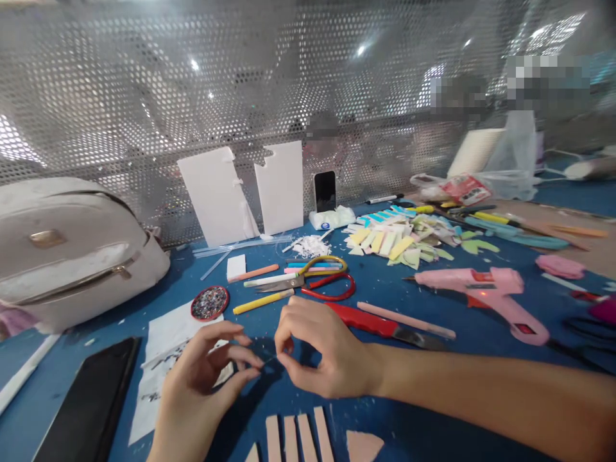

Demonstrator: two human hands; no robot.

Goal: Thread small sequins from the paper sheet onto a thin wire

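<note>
My left hand (202,378) and my right hand (320,350) meet over the blue table (433,301), fingertips pinched together around something thin and dark that I cannot make out. Just below them lie several pink foam strips (296,439). A white printed paper (163,359) sits under my left hand. Beyond my right hand lie a red-handled utility knife (380,326) and red-and-yellow scissors (317,279).
A black phone (89,401) lies at the front left, a beige bag (67,250) behind it. A round tin of beads (210,303), pens, a pink glue gun (486,292), a heap of coloured foam scraps (404,237) and two white boards (245,192) against the mesh wall.
</note>
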